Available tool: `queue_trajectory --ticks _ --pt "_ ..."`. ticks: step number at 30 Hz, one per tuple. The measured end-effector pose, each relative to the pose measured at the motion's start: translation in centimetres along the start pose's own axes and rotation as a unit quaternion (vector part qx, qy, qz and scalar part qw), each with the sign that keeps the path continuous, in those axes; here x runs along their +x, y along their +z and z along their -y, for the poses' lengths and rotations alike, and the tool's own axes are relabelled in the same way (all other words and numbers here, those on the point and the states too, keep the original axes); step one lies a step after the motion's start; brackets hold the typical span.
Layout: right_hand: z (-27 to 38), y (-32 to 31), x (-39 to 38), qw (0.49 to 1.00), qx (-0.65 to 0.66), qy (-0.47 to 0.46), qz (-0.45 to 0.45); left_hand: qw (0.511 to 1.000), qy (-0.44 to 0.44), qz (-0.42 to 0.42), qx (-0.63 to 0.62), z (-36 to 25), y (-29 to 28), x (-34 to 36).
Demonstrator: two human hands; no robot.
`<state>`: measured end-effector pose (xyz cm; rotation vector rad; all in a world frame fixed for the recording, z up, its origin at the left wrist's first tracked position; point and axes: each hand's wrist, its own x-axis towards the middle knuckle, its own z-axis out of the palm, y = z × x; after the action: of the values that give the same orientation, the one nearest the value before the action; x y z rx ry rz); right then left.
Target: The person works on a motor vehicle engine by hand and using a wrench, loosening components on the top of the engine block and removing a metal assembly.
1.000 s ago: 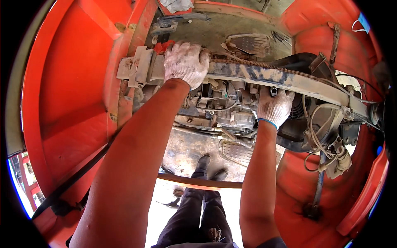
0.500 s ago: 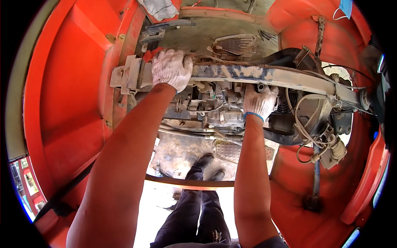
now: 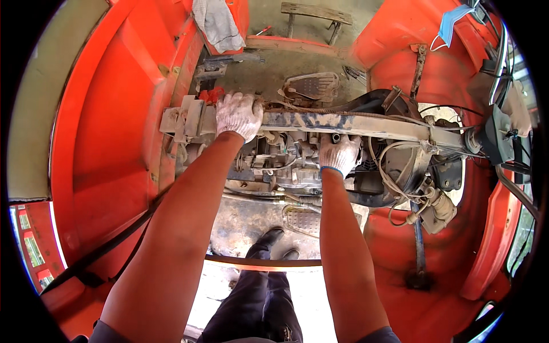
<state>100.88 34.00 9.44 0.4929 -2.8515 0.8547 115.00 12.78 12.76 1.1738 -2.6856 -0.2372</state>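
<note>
My left hand [image 3: 238, 114], in a soiled white knit glove, is curled over the top of a dusty steel beam [image 3: 354, 123] that crosses the red cab, beside a bracket [image 3: 189, 120] and a red rag [image 3: 210, 97]. My right hand [image 3: 338, 151], gloved alike, is closed just below the beam around a dark tool with a round hollow end [image 3: 335, 138]; the rest of that tool is hidden. Under the beam lie engine housings [image 3: 297, 177], hoses and cables [image 3: 394, 171].
Red cab walls [image 3: 120, 97] flank me. Above are a grey cloth [image 3: 217, 26], a wooden bench [image 3: 316, 12] and a blue mask [image 3: 452, 26]. Two treaded pads [image 3: 309, 86] sit before and below the beam. A dark steering part [image 3: 494, 134] is at right, my boots [image 3: 266, 240] below.
The view has tilted upward, showing more beyond the beam, so beam and hands appear lower and further left. Both hands keep their holds, with no clear movement relative to the beam.
</note>
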Motion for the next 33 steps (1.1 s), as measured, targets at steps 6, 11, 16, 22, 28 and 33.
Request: queue_trajectory --ticks 6,11,16,22,28,33 --pt "-6.5 5.7 0.8 0.995 -0.05 -0.085 -0.009 1.0 0.021 -0.013 -0.015 -0.6 0.3 0.1" --pt "-5.1 3.4 0.6 0.992 -0.083 -0.073 0.068 0.999 0.023 -0.049 -0.004 0.0 0.5 -0.3" --pt "-0.5 0.9 0.0 0.998 0.033 0.043 0.023 0.997 0.033 -0.071 -0.001 0.5 0.6 -0.2" --pt "-0.7 1.2 0.1 0.998 0.068 0.018 0.008 0.997 0.032 -0.063 0.009 0.6 0.8 -0.3" --pt "-0.3 0.3 0.2 0.998 0.053 0.019 -0.017 0.996 0.046 -0.081 0.01 0.3 1.1 -0.2" --pt "-0.8 0.5 0.4 0.997 0.061 0.029 0.034 0.998 0.036 -0.059 0.006 0.2 0.9 -0.1"
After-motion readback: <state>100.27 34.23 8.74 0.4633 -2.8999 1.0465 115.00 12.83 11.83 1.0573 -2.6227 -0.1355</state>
